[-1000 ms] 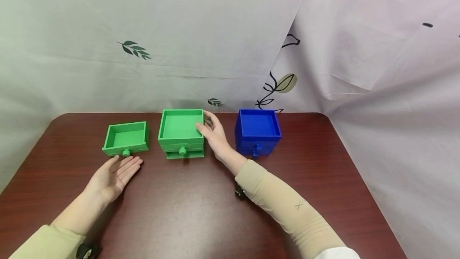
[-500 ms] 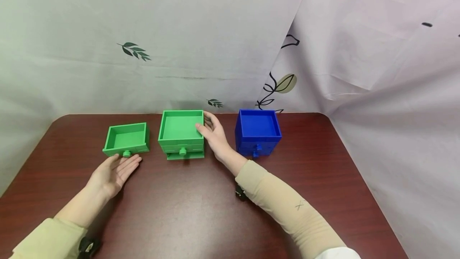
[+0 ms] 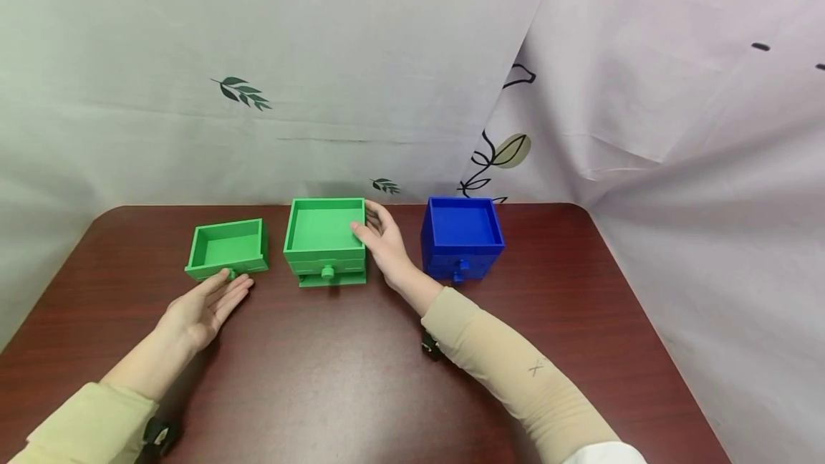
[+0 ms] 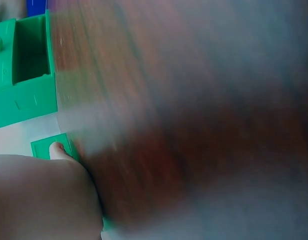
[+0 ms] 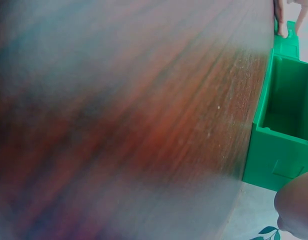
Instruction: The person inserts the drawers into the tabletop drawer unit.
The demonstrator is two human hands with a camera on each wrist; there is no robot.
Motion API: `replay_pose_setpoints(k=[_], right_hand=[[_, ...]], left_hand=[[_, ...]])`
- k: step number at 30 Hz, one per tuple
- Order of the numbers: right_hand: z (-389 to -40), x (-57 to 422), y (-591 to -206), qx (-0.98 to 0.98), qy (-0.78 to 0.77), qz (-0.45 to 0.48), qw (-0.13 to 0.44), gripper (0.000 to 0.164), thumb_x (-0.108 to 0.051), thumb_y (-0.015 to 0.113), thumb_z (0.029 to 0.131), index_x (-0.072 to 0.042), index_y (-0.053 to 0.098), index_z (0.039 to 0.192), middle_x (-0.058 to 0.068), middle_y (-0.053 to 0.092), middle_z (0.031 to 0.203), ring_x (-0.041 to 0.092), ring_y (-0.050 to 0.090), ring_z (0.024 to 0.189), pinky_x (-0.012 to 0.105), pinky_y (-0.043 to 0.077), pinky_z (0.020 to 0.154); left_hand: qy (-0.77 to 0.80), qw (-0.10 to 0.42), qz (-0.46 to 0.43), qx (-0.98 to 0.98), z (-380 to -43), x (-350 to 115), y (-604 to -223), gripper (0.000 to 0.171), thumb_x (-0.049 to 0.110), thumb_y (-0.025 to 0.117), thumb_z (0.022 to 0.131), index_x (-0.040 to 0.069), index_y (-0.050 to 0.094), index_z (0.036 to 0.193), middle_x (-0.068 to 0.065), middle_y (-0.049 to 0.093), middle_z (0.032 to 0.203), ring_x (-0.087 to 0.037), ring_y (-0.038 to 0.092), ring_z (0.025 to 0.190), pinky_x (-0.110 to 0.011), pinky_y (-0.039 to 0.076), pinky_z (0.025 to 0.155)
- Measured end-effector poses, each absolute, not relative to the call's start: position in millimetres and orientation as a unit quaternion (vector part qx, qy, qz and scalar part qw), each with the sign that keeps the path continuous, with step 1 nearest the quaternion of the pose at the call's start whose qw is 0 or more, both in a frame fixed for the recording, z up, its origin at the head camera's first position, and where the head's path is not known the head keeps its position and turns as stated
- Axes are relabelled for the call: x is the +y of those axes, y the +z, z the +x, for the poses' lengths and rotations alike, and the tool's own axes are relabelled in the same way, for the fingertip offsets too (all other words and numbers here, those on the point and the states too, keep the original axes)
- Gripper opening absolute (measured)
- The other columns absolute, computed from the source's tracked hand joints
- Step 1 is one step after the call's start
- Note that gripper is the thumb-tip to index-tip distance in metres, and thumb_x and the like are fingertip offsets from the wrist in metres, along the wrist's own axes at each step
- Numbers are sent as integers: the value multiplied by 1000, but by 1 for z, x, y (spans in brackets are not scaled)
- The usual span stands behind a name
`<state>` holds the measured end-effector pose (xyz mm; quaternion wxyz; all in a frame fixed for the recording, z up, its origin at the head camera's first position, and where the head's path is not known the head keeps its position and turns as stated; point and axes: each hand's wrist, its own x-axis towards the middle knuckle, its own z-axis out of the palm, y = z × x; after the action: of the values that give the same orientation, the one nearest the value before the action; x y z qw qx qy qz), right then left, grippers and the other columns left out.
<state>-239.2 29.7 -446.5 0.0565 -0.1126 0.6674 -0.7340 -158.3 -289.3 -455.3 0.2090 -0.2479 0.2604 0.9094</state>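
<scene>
At the left in the head view sits a loose green drawer with nothing inside. My left hand is at its front, the thumb against the small round knob and the other fingers stretched out beside and below it. To the right stands a small green drawer cabinet with a tray top. One drawer is shut in it, and below that the slot is bare. My right hand grips the cabinet's right side, thumb over the top rim and fingers along the outer wall.
A blue drawer cabinet with two knobs stands right of my right hand. All stand near the back of a dark red-brown wooden table. A pale curtain with leaf prints hangs behind.
My left hand has moved slightly forward, bringing the thumb up onto the knob of the loose green drawer. My right hand stays on the green cabinet.
</scene>
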Motion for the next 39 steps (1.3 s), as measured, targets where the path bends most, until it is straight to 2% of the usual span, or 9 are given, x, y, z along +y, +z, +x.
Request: replay_pose_setpoints(k=[8,15,21,39], right_hand=[[-239,30,-446,669,-733,-111,58,63,-8,57,105,2,33,162,24,39,165,38,34,158,44,30,134],[-239,30,-445,669,-733,-111,55,63,-8,58,105,2,34,162,25,39,165,39,35,158,45,30,134],[-238,30,-443,669,-733,-108,54,63,-7,58,105,2,34,162,25,40,164,38,35,158,44,30,134],[-239,29,-445,668,-734,-118,48,63,-9,58,104,4,35,161,26,41,163,39,37,156,44,32,133]], left_hand=[[904,193,-267,272,-159,-285,-451,32,10,54,110,7,78,89,-16,81,89,-26,82,86,-29,66,90],[900,203,-262,283,-156,-286,-450,32,12,54,110,10,79,91,-13,81,91,-23,82,88,-24,64,95],[899,193,-244,309,-151,-287,-451,31,9,55,110,10,79,91,-11,81,92,-21,82,89,-23,64,93],[884,189,-182,386,-111,-277,-453,33,9,50,112,13,79,98,-5,82,102,-13,81,97,-20,63,93]])
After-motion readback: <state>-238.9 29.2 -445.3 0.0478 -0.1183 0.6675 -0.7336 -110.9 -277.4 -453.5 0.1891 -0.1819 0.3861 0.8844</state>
